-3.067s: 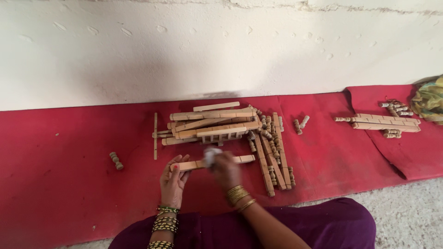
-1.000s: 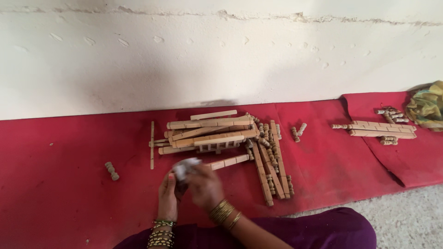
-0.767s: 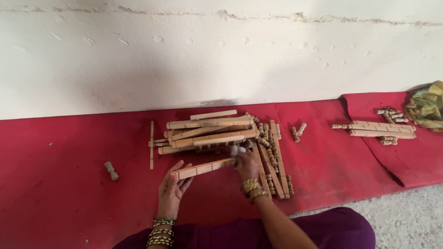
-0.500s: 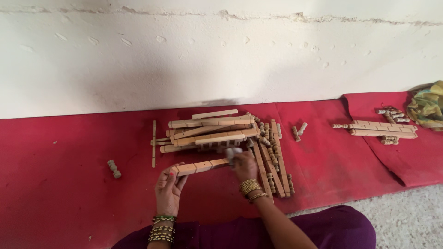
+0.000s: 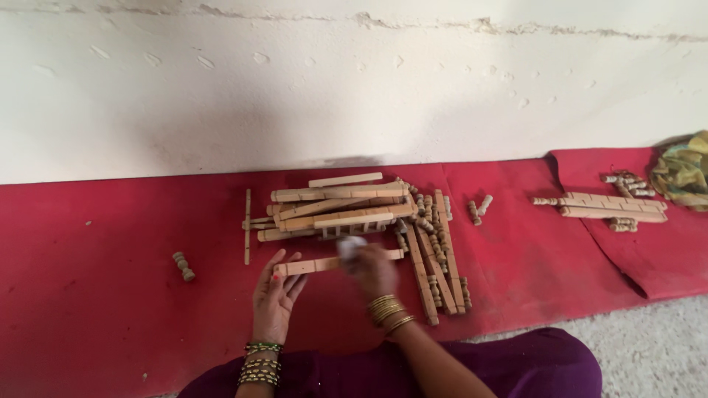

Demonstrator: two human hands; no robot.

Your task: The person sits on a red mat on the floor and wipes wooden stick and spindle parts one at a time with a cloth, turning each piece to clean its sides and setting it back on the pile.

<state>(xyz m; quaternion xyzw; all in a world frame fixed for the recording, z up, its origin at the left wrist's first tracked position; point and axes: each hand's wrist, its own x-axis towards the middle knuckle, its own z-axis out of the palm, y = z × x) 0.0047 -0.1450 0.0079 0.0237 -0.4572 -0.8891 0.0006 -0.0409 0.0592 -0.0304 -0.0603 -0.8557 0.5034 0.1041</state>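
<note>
My left hand (image 5: 276,297) steadies the left end of a notched wooden strip (image 5: 313,265) that lies across the red cloth (image 5: 96,295), fingers spread under it. My right hand (image 5: 375,269) is blurred over the strip's right part and grips a small pale pad (image 5: 352,245) pressed against the wood. Just behind the strip lies a pile of similar wooden strips and turned pieces (image 5: 354,206).
A small turned wooden spindle (image 5: 183,266) lies alone at the left. Two short pegs (image 5: 478,208) sit right of the pile. More strips and spindles (image 5: 601,206) rest on a second red cloth at right, beside a bundled fabric (image 5: 682,171). A white wall stands behind.
My right hand with the pad has slid back and forth along the strip, now sitting near its middle-right. My left hand stays at the strip's left end.
</note>
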